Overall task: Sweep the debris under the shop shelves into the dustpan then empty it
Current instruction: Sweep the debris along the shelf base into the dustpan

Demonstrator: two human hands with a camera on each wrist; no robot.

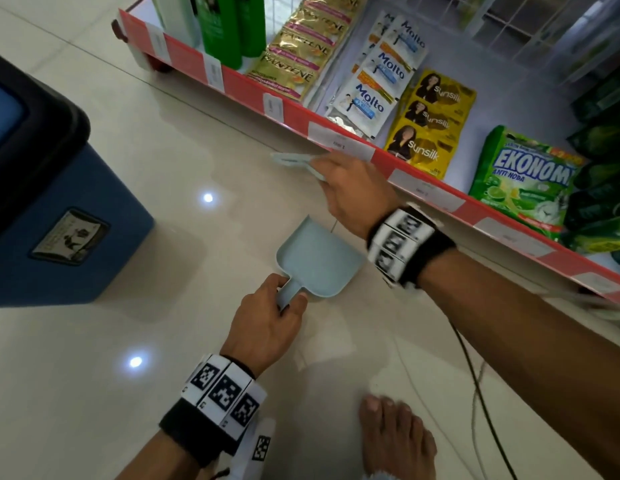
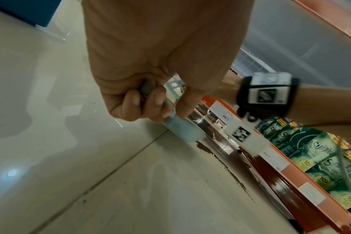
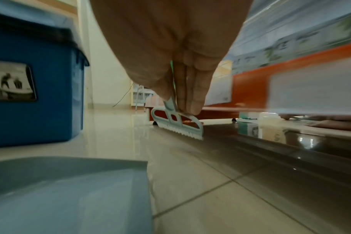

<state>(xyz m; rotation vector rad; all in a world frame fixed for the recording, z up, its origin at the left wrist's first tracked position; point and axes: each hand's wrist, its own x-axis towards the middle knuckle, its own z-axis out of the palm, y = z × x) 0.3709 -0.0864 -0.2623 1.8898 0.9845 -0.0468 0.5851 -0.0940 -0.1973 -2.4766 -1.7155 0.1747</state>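
Observation:
A pale blue dustpan (image 1: 319, 258) lies on the tiled floor, mouth toward the shelf. My left hand (image 1: 267, 317) grips its short handle (image 2: 180, 128). My right hand (image 1: 350, 192) holds a small pale hand brush (image 1: 294, 161) by its stem, its toothed head (image 3: 178, 126) down at the floor by the shelf's bottom edge. A thin line of dark debris (image 2: 220, 159) runs along the floor under the red shelf edge (image 1: 301, 116), seen in the left wrist view. The dustpan's inside (image 3: 66, 190) looks bare in the right wrist view.
A blue bin with a black lid (image 1: 52, 188) stands on the floor to the left. The low shelf holds sachets and detergent packs (image 1: 523, 178). A dark cable (image 1: 481, 393) trails over the floor by my bare foot (image 1: 395, 438).

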